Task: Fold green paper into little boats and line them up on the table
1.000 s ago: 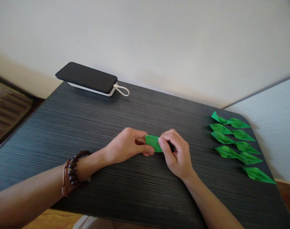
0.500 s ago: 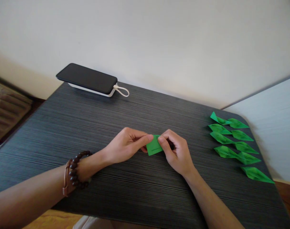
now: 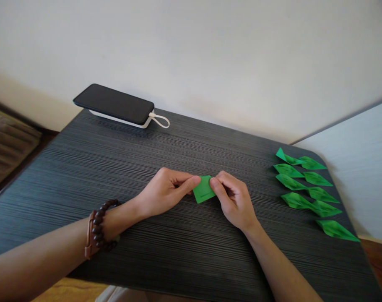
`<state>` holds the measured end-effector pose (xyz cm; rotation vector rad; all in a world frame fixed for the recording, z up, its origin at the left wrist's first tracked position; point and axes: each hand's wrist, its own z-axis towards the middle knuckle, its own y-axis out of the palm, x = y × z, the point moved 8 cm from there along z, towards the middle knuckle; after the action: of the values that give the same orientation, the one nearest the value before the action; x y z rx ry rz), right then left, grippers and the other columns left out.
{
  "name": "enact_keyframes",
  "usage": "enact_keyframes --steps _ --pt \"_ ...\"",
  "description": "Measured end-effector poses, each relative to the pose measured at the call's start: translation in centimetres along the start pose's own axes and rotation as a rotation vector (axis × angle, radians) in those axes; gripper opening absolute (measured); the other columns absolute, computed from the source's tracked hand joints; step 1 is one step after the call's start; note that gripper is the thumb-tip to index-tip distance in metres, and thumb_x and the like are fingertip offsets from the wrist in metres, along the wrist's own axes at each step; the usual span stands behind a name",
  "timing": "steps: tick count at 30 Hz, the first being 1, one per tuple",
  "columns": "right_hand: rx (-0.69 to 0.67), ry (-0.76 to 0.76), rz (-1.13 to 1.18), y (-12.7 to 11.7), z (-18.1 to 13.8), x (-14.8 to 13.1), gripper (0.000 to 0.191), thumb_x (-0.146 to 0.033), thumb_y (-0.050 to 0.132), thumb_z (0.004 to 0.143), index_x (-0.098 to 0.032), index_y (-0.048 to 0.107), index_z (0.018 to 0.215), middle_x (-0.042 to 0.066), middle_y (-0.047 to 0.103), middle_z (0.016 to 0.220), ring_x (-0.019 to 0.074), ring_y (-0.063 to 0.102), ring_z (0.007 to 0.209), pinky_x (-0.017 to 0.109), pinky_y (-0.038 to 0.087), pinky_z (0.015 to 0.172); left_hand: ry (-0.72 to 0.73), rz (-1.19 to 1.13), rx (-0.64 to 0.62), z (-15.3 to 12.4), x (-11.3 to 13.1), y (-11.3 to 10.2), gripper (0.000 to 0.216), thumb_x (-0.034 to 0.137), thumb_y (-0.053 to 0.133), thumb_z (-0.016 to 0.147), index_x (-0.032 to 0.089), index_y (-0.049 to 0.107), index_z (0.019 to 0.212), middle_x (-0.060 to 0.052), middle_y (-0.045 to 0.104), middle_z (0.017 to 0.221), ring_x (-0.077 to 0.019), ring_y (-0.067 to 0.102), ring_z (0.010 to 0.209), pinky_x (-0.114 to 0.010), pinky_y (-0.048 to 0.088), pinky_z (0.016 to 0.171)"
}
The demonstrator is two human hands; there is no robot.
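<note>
A small green piece of paper (image 3: 203,191), roughly square with a dark line near its lower edge, is held up over the middle of the table. My left hand (image 3: 168,191) pinches its left side between thumb and fingers. On the opposite side, my right hand (image 3: 233,197) grips the upper right corner, thumb on top. The fingers beneath the paper are partly hidden. Several folded green paper pieces (image 3: 296,200) lie in rows to the right, apart from both hands.
The dark wood-grain table (image 3: 178,256) reaches back to a pale wall. At its back left, a black phone (image 3: 115,102) rests on a white block with a looped white cable (image 3: 162,121). A light panel (image 3: 360,167) stands beyond the right edge.
My right thumb has shifted slightly right and up, so more of the green paper shows between my hands. Otherwise the scene is nearly the same.
</note>
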<state>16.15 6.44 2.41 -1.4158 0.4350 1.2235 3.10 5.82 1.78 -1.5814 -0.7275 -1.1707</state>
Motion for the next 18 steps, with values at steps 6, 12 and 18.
enact_keyframes --steps 6,12,18 --pt "-0.019 -0.019 -0.248 -0.1 -0.1 0.5 0.029 -0.026 0.044 0.091 -0.018 0.047 0.064 -0.001 0.046 0.062 0.0124 0.043 0.062 0.028 0.034 0.062 0.289 0.304 0.081 0.3 0.6 -1.0 0.022 0.026 0.064 0.081 0.021 0.066 0.101 -0.001 0.068 0.095 -0.0142 0.061 0.085 -0.027 0.047 0.080" --pt "0.010 -0.050 -0.397 -0.2 0.0 1.0 0.012 -0.028 0.054 0.086 -0.018 0.055 0.079 0.002 0.054 0.079 0.0165 0.051 0.077 0.031 0.039 0.071 0.419 0.544 0.017 0.2 0.4 -0.2 0.028 0.029 0.059 0.085 0.024 0.062 0.112 -0.003 0.066 0.101 -0.0180 0.055 0.093 -0.035 0.042 0.086" --pt "-0.063 -0.122 -0.364 -0.8 0.0 0.9 0.015 -0.029 0.060 0.084 -0.019 0.061 0.094 0.005 0.054 0.093 0.0166 0.054 0.088 0.030 0.045 0.080 0.461 0.705 -0.002 -0.2 0.5 0.3 0.019 0.031 0.051 0.089 0.027 0.069 0.095 -0.001 0.064 0.101 -0.0182 0.052 0.094 -0.035 0.042 0.084"
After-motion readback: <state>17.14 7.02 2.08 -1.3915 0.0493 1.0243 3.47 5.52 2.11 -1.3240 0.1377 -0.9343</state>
